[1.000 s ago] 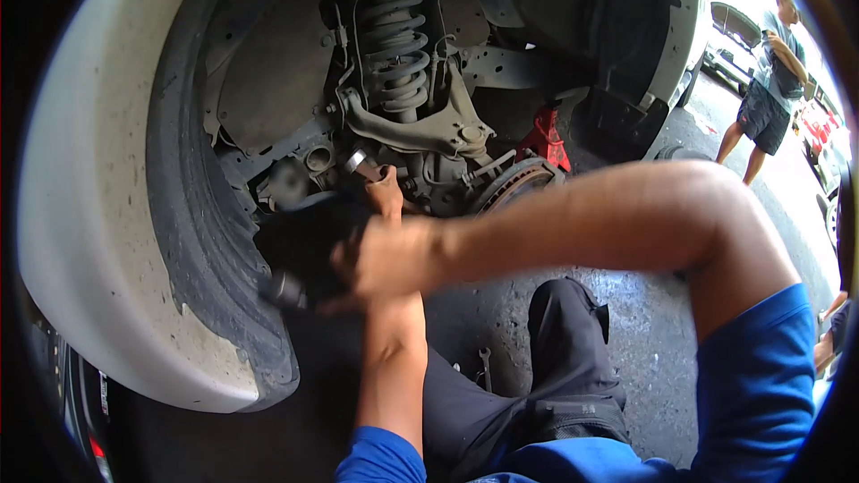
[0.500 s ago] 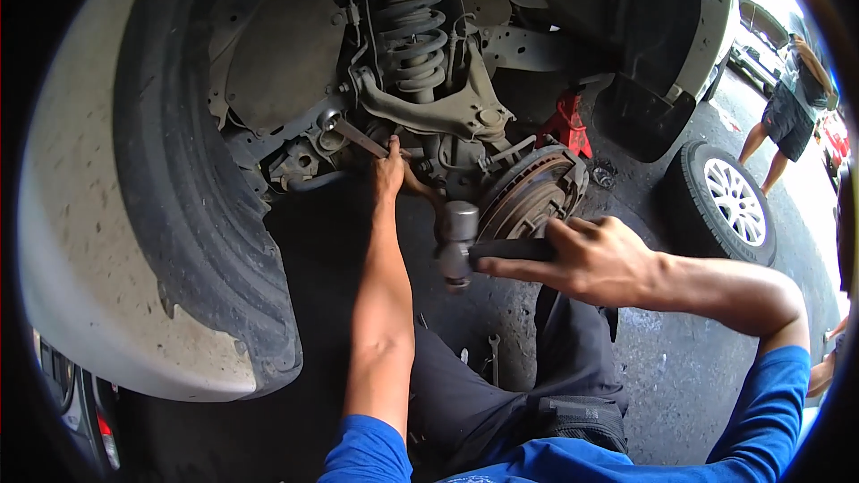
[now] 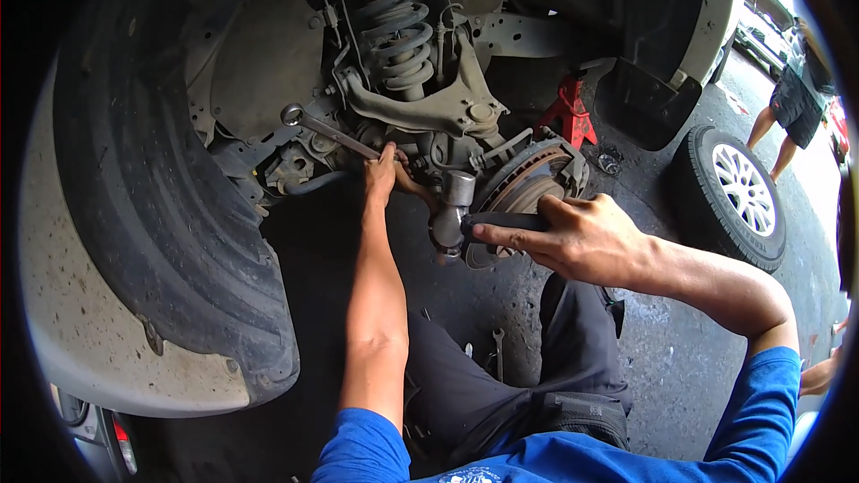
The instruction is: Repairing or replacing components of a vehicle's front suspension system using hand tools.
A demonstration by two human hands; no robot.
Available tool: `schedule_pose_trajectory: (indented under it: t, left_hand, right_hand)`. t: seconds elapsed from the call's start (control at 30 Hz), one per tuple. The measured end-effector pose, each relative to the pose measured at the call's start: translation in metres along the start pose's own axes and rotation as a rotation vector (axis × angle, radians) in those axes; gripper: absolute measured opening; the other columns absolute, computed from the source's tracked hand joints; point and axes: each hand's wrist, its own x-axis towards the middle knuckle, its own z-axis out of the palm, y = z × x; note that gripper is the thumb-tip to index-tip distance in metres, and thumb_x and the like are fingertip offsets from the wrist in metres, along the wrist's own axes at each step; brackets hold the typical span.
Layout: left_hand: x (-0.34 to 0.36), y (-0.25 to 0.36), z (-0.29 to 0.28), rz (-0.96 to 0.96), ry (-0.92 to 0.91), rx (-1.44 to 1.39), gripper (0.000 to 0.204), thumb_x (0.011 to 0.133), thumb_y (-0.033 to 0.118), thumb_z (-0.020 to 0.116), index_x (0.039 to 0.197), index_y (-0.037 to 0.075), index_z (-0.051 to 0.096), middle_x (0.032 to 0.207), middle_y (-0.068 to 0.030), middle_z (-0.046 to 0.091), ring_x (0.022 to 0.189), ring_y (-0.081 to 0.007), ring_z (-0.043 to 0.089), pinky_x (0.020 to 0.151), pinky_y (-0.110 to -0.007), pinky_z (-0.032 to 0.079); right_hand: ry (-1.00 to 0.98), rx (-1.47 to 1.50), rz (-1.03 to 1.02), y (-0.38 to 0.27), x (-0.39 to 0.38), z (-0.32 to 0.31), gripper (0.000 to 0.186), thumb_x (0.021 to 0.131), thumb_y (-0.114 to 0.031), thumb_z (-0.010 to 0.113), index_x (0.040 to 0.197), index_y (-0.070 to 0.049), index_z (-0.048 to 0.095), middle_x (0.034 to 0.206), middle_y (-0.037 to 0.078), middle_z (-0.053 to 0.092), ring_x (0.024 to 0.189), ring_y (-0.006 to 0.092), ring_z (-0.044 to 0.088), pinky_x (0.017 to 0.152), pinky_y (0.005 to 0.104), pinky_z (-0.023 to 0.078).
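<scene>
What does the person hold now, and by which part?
The left grip holds a ring-end wrench by its shank, away from the ring; the right grip holds a ball-peen hammer by its black handle.

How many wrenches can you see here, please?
2 are visible: one wrench in the left hand, another wrench on the floor between the legs; more may be hidden.

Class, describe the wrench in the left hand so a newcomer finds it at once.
Find the coil spring in the wheel arch, then look below it to the left hand. The held wrench slants up and left from there to a ring end. Unlike the floor wrench, which lies loose, it is gripped.
</scene>
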Motion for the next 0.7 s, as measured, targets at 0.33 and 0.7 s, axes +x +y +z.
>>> schedule_pose_trajectory:
  t: [0.33, 0.7]
  left_hand:
    - [-0.004, -0.006, 0.01, 0.067, 0.059, 0.14, 0.036, 0.097, 0.025, 0.056, 0.072, 0.0, 0.063, 0.065, -0.0063, 0.063, 0.059, -0.0154, 0.061, 0.054, -0.031, 0.049]
    - [0.001, -0.012, -0.006, -0.041, 0.32, 0.284, 0.032, 0.089, 0.027, 0.066, 0.069, 0.002, 0.065, 0.063, -0.0075, 0.064, 0.053, -0.0151, 0.056, 0.05, -0.035, 0.042]
  right_hand:
    - [-0.031, -0.019, -0.024, 0.001, 0.026, 0.018, 0.066, 0.09, -0.024, 0.061, 0.149, -0.04, 0.038, 0.092, 0.016, 0.059, 0.061, 0.0205, 0.063, 0.049, 0.0326, 0.054]
    - [0.048, -0.465, -0.492, -0.036, 0.171, 0.035, 0.049, 0.093, -0.02, 0.051, 0.141, -0.028, 0.054, 0.103, 0.025, 0.068, 0.072, 0.0257, 0.071, 0.054, 0.0354, 0.058]
